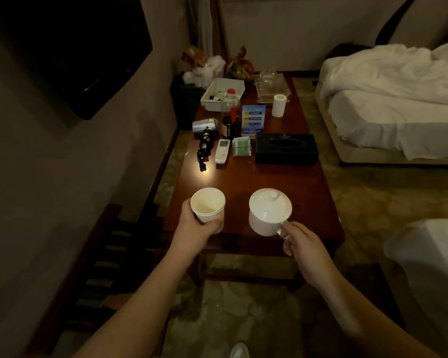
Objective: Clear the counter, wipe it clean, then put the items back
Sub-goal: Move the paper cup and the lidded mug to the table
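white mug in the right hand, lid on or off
On: the lid sits flat over the white mug, knob up, as the right hand holds its handle.

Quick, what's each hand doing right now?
Left hand: grips the paper cup.
Right hand: pinches the handle of the lidded white mug.

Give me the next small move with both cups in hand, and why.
Probably carry both off the counter to one side. The left hand grips the paper cup, the right hand pinches the lidded mug by its handle, and the hair dryer, remote and tissue box still await clearing.
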`<state>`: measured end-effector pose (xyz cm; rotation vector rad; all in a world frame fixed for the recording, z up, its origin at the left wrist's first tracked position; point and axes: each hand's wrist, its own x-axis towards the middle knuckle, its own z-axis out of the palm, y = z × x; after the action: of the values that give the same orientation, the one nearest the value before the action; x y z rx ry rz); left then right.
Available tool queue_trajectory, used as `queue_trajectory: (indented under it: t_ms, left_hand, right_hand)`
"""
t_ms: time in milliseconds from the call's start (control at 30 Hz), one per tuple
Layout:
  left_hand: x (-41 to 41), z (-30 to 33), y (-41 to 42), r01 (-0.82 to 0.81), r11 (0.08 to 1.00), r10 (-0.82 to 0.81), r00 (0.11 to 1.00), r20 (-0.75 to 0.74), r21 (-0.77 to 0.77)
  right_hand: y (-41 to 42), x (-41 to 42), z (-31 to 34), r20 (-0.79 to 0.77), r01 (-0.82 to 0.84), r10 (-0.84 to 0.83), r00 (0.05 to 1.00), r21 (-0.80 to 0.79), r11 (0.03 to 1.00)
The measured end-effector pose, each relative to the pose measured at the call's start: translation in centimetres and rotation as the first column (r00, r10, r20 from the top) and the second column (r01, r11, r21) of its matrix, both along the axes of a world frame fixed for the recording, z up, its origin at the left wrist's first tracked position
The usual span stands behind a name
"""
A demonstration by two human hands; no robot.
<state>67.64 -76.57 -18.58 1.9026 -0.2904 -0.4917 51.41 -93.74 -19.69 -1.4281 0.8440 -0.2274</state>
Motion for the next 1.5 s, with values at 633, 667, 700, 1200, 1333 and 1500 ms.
queue_trajectory:
  t_ms: [633, 667, 700, 1200, 1333, 1500]
  left_hand:
    - [19.1, -13.4, -12.6, 0.053, 0.997, -0.050, 0.997, -0.061, 0.055]
    - [19.5, -13.8, -12.9, 0.051, 0.997, -0.047, 0.997, -0.063, 0.057]
    - [19.9, -14.1, -13.1, 0.045, 0.997, -0.041, 0.997, -0.069, 0.060]
    - [23.1, -15.1, -16.2, 0.061, 0.998, -0.061, 0.998, -0.024, -0.004]
    - [23.6, -15.3, -16.6, 0.058, 0.998, -0.057, 0.997, -0.042, 0.035]
    - [23.6, -14.8, -16.0, 0.018, 0.991, -0.012, 0.999, -0.048, 0.130]
  right_hand:
    - [-9.3, 20.3, -12.7, -0.106, 0.081, -0.079, 0.991, 0.012, 0.997]
    - [-9.5, 20.8, -13.1, -0.108, 0.085, -0.083, 0.991, 0.009, 0.996]
    - [-9.7, 21.3, -13.4, -0.111, 0.086, -0.085, 0.990, 0.005, 0.996]
    - [-11.6, 26.2, -15.5, -0.082, 0.149, -0.146, 0.986, 0.030, 0.988]
    - [-12.0, 26.5, -15.1, -0.066, 0.129, -0.125, 0.990, 0.066, 0.989]
    - [-12.0, 25.6, -14.3, -0.038, 0.153, -0.148, 0.988, 0.159, 0.975]
